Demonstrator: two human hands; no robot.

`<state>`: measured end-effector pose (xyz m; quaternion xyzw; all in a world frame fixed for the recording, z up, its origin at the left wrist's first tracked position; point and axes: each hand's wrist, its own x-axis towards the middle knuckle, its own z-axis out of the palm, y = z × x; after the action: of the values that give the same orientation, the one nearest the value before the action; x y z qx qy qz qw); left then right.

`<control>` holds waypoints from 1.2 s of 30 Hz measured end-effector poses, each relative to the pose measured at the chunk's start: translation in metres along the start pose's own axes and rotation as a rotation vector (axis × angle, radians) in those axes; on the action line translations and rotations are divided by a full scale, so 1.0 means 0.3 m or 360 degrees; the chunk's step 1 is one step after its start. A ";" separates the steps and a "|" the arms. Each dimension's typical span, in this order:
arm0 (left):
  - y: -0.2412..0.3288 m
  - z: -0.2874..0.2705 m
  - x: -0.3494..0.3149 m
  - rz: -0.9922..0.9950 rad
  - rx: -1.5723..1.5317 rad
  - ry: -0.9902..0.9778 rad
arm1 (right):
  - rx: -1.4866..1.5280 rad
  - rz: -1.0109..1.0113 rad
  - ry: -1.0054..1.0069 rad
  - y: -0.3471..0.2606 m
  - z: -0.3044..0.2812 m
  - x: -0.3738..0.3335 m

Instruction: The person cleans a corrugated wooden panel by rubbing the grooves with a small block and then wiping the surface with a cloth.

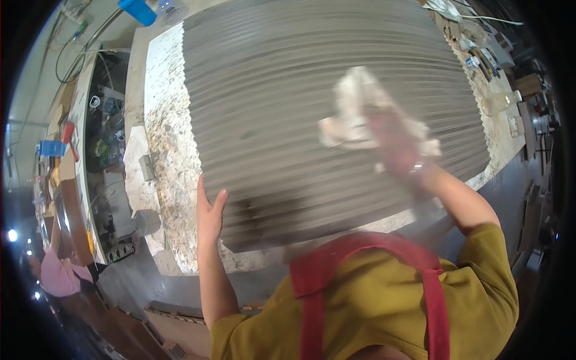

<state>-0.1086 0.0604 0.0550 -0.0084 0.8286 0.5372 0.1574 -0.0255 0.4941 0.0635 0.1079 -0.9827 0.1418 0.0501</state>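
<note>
A large grey-brown ribbed panel (264,132) lies on the worktable, its ridges running roughly from side to side. My left hand (209,213) holds the panel's left edge near the front corner, thumb apart from the fingers. Over the right half of the panel, my right hand (393,141) is smeared by motion and looks reddish, perhaps gloved. It has a crumpled whitish cloth (351,111) pressed beneath it against the ridges. A dark patch (264,216) shows on the panel's near left part.
White, paint-spattered sheeting (171,108) covers the table beside the panel. A small grey block (146,168) rests at the left. A clear bottle (503,102) and assorted tools lie along the right edge. A blue cup (138,11) stands at the far left; another person (60,270) is at the lower left.
</note>
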 end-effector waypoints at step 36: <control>-0.054 -0.019 0.088 0.0006 -0.0190 -0.0041 | 0.0040 -0.0611 -0.0249 -0.454 0.185 0.422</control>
<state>-0.1321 0.0526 0.0355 -0.0091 0.7931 0.5859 0.1663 -0.1214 0.3256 0.0632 0.3046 -0.9431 0.1331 -0.0014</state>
